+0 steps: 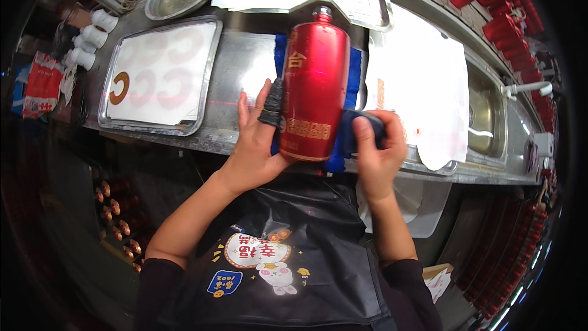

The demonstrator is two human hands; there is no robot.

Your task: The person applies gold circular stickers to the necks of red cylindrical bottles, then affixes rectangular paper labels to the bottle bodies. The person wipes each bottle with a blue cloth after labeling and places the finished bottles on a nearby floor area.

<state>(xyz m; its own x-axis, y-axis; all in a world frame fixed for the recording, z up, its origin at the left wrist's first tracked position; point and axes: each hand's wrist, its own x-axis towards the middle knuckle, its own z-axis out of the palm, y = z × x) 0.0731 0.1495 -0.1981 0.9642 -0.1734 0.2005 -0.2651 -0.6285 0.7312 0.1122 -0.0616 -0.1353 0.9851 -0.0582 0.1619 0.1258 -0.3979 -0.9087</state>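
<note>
On the steel worktop (245, 61), a red bottle (313, 86) lies on blue cloth (354, 67). Left hand (257, 141) steadies it, fingers open; right hand (376, 147) grips a dark pad (367, 124) against its side.

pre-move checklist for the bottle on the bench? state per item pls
1. Red bottle lying flat on the blue cloth: ok.
2. Left hand steadying the bottle's side, a black cover on one of its fingers: ok.
3. Right hand gripping a dark blue pad against the bottle's lower right side: ok.
4. Bottle cap on and closed: cannot tell, too small.
5. Bottle base close to the metal bench front edge: not ok, little margin if it slides.
6. Tray to the left with one gold ring piece on it, apart from both hands: ok.
</note>
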